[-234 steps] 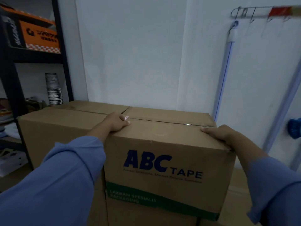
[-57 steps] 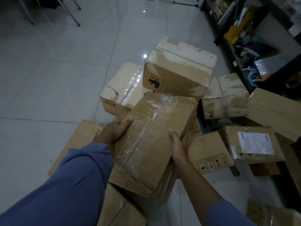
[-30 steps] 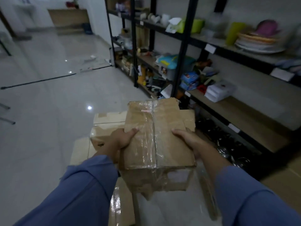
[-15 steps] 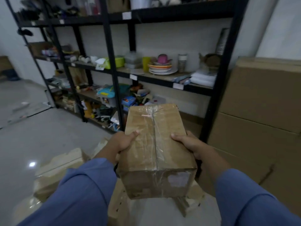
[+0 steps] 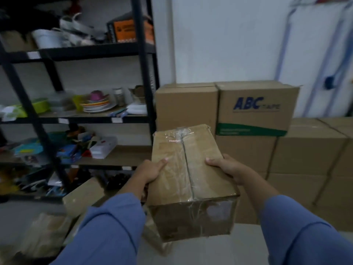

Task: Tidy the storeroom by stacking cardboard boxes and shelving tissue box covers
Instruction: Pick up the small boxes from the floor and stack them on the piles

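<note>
I carry a small taped cardboard box [image 5: 191, 175] in front of me at chest height, its top wrapped in clear tape. My left hand [image 5: 149, 172] grips its left side with the thumb on top. My right hand [image 5: 227, 167] grips its right side the same way. Ahead stands a stack of large cardboard boxes [image 5: 305, 155] against the white wall, topped by the ABC Tape box [image 5: 256, 109] and a plain box [image 5: 186, 106] beside it.
A black metal shelf rack [image 5: 145, 73] fills the left, loaded with plates, cups, containers and packets. Loose cardboard boxes [image 5: 84, 194] lie on the floor at its foot. A blue-handled tool [image 5: 330, 83] hangs on the wall at the right.
My view has swung right from the shelf rack toward the stacked boxes by the wall, which are now straight ahead. The small box stays gripped in both hands.
</note>
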